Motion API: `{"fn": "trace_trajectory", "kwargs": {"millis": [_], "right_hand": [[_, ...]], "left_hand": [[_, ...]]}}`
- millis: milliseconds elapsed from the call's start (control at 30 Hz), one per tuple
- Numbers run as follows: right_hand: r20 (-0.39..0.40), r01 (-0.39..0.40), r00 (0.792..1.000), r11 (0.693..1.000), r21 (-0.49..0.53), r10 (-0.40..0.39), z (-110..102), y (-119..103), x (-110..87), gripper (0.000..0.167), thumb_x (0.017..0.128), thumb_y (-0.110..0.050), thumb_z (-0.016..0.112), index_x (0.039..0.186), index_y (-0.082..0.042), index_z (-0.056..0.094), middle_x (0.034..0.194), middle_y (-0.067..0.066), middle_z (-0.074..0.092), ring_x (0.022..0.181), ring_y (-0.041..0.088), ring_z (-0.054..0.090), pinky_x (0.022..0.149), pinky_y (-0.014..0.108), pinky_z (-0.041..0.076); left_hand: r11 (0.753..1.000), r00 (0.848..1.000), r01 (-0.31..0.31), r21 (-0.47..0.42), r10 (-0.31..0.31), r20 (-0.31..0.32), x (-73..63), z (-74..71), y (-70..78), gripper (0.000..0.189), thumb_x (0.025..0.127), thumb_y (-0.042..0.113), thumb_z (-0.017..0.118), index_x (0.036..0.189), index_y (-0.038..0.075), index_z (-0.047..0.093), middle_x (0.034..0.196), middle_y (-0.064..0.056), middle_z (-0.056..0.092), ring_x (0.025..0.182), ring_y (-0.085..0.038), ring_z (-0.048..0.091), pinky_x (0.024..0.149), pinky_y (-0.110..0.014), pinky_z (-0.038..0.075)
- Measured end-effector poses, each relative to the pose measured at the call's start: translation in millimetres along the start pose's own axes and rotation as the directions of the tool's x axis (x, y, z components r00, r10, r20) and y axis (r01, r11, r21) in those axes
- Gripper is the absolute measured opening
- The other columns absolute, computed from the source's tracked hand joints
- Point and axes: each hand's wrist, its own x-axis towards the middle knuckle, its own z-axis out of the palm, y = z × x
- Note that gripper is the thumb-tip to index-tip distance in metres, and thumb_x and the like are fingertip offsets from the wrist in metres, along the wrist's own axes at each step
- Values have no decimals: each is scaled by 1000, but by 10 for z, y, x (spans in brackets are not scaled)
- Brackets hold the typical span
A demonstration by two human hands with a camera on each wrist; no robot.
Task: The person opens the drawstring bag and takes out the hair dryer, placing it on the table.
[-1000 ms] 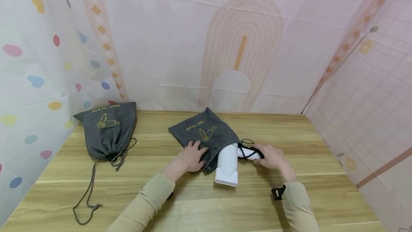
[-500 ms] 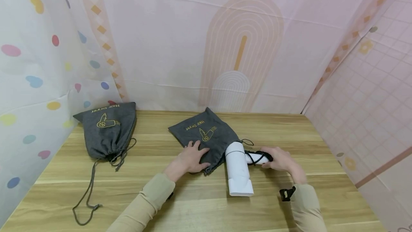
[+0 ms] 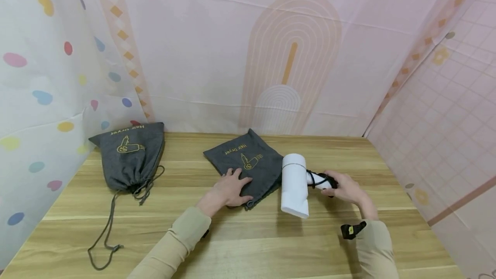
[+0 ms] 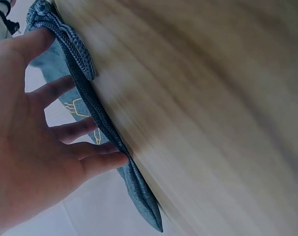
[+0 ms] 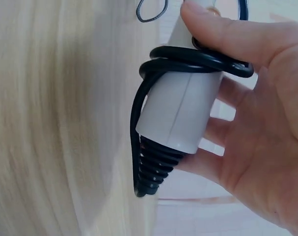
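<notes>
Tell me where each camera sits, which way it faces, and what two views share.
Head: worn on the head, facing forward and down at the table and hair dryer; left hand, right hand and sleeves show.
Left wrist: worn there, facing the flat grey bag the left hand touches; that hand shows.
Right wrist: worn there, facing the handle, wrapped in black cord; the right hand shows.
Shared: head and right wrist both show the right hand holding the handle.

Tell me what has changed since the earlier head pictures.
The right hand has drawn the white hair dryer rightward, out of the middle gray bag, and appears to have lifted it. Nothing was let go. The left hand stayed on that bag; the cinched bag at left stayed put.
</notes>
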Motion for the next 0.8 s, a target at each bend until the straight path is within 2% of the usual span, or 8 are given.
{"fn": "trace_trajectory", "kwargs": {"millis": [167, 300, 400, 600, 700, 800], "right_hand": [[-31, -91, 995, 995, 47, 93, 7, -3, 28, 38, 86, -20, 69, 117, -2, 56, 91, 13, 64, 73, 17, 53, 64, 31, 42], [-65, -173, 982, 984, 46, 176, 17, 2, 47, 50, 89, -26, 65, 126, 4, 50, 98, 19, 65, 77, 21, 58, 67, 35, 47], [-87, -245, 965, 969, 41, 247, 8, 1, 63, 54, 90, -29, 63, 129, 5, 47, 102, 23, 65, 81, 24, 61, 68, 37, 48], [-122, -382, 917, 924, 12, 380, -48, 2, 81, 54, 91, -32, 58, 128, 5, 44, 97, 25, 63, 75, 27, 61, 57, 34, 44], [-149, -450, 883, 893, 8, 446, -74, 4, 87, 58, 91, -34, 55, 130, 7, 42, 100, 28, 62, 74, 28, 60, 55, 35, 44], [-192, -516, 840, 857, 10, 508, -90, 15, 97, 59, 91, -35, 53, 129, 9, 43, 102, 30, 61, 74, 30, 61, 53, 35, 44]], "left_hand": [[1000, 1000, -2, 5, 2, 23, -5, 0, 4, 58, 90, 54, 55, 140, 26, 47, 150, -17, 33, 139, -44, 31, 109, -55, 34], [1000, 999, -17, 17, 17, 29, -11, 2, 12, 57, 90, 53, 55, 140, 27, 48, 151, -16, 34, 139, -44, 31, 110, -54, 33], [999, 999, -32, 3, 32, 30, -21, -15, 31, 55, 90, 50, 57, 139, 26, 49, 151, -16, 34, 139, -44, 30, 111, -53, 32], [999, 998, -49, -20, 50, 44, -9, -38, 77, 53, 90, 45, 60, 138, 25, 50, 152, -16, 34, 140, -43, 30, 112, -51, 31], [998, 998, -55, -15, 56, 29, -1, -27, 84, 52, 89, 44, 61, 137, 25, 52, 150, -16, 36, 139, -43, 32, 110, -51, 33], [998, 998, -64, 6, 63, 15, 0, -23, 86, 52, 89, 45, 61, 136, 25, 53, 149, -17, 37, 137, -40, 34, 108, -50, 36]]}}
